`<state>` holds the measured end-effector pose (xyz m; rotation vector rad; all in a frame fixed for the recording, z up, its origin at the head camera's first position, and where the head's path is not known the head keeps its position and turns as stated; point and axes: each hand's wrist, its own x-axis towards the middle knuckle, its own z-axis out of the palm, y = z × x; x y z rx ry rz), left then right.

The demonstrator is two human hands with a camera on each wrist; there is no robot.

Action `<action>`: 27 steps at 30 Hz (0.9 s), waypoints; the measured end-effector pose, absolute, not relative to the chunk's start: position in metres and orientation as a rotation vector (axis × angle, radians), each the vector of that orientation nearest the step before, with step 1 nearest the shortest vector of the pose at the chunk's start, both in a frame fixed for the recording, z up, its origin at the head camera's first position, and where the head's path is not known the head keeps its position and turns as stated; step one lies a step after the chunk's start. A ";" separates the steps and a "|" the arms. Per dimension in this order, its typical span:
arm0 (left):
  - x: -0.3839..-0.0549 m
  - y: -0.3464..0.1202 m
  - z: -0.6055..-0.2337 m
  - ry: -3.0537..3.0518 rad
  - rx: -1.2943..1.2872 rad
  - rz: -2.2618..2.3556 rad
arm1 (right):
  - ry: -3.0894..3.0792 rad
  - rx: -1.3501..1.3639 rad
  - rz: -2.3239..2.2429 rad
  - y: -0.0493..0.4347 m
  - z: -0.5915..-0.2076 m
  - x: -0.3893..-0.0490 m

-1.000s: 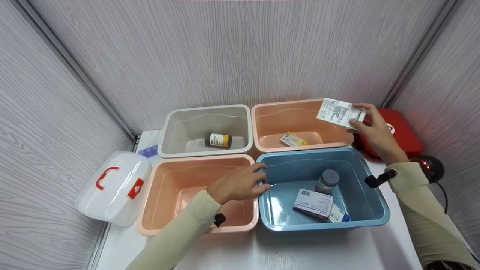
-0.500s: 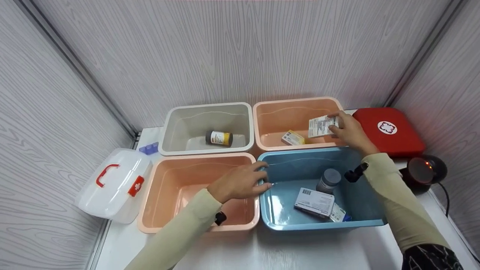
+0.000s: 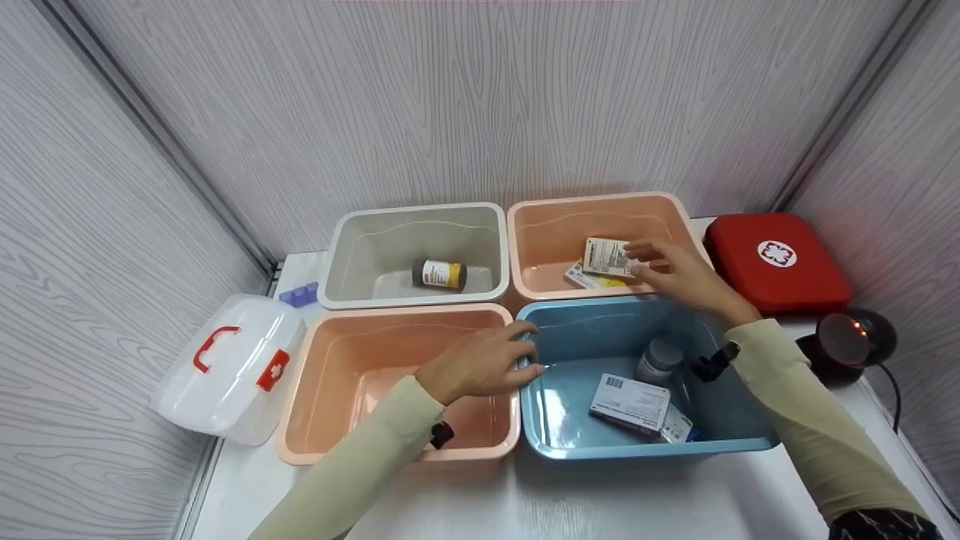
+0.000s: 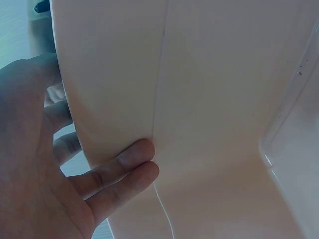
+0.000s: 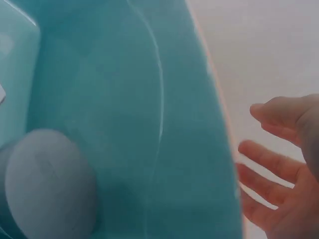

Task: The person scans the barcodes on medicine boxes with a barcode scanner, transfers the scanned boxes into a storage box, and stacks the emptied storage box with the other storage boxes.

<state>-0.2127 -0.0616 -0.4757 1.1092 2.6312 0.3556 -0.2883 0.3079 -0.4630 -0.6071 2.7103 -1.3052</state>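
My left hand (image 3: 484,361) rests at the adjoining rims of the near peach bin (image 3: 401,313) and the blue bin (image 3: 570,454), its fingers loosely bent. In the left wrist view two fingertips (image 4: 144,149) lie against peach plastic. My right hand (image 3: 679,279) reaches over the far peach bin (image 3: 600,201), fingers apart and holding nothing. Just left of its fingertips, a pale printed medicine box (image 3: 606,256) lies partly over a yellow-and-white medicine box (image 3: 579,277). In the right wrist view, the empty right hand (image 5: 284,169) shows beyond the blue bin's wall.
A grey-lidded bottle (image 3: 660,360) and two boxes, including a white carton (image 3: 630,403), lie in the blue bin. The grey bin (image 3: 352,259) holds a dark bottle (image 3: 440,274). A clear first-aid box (image 3: 232,367), red case (image 3: 776,262) and black device (image 3: 855,341) flank them.
My right hand moved left from beside the red case into the far peach bin and let go of the pale medicine box there. My left hand stayed put.
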 end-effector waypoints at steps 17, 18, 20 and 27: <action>-0.213 -0.060 -0.475 2.624 1.116 0.380 | 2.284 -0.741 -0.525 0.251 -0.502 -0.238; -0.213 -0.060 -0.475 2.625 1.120 0.381 | 2.288 -0.703 -0.464 0.250 -0.506 -0.237; -0.214 -0.060 -0.475 2.629 1.129 0.379 | 2.293 -0.606 -0.356 0.247 -0.514 -0.234; -0.214 -0.062 -0.475 2.636 1.121 0.373 | 2.241 -0.469 -0.212 0.240 -0.526 -0.225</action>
